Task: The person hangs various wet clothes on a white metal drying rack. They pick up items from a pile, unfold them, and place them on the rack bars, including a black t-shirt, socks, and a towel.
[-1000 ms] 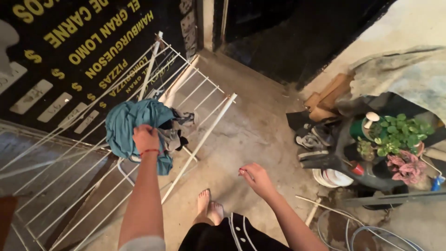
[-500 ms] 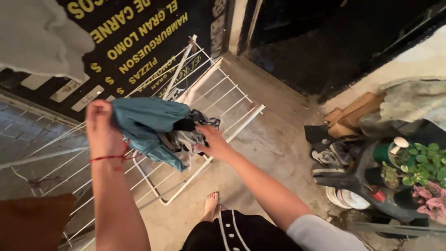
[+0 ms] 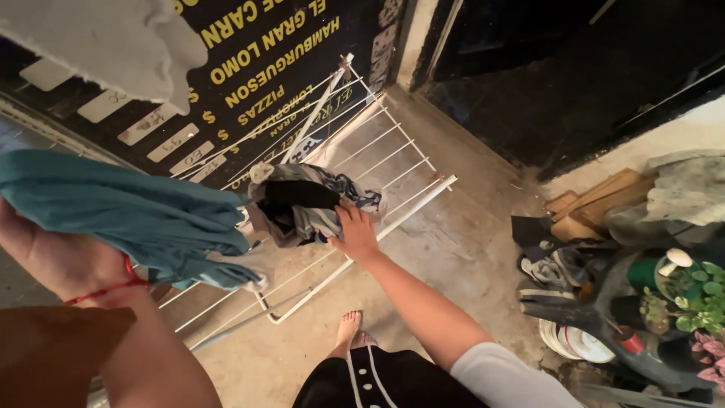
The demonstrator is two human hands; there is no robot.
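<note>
Across the upper left of the frame a big black sign board (image 3: pixel 302 53) with yellow lettering and pale rectangular price patches leans behind a white wire drying rack (image 3: pixel 393 147), which runs slanting from the centre down to the lower left. Over the left side the teal garment (image 3: pixel 128 211) hangs lifted off the rack, bunched in the left hand (image 3: pixel 57 261), whose fingers are closed around the cloth, so that the pile beneath is free. At centre a bundle of grey and dark clothes (image 3: pixel 302 204) rests on the rack's bars; the right hand (image 3: pixel 356 234) lies against its edge, fingers curled on the fabric. At the lower right potted plants (image 3: pixel 698 291) crowd together.
</note>
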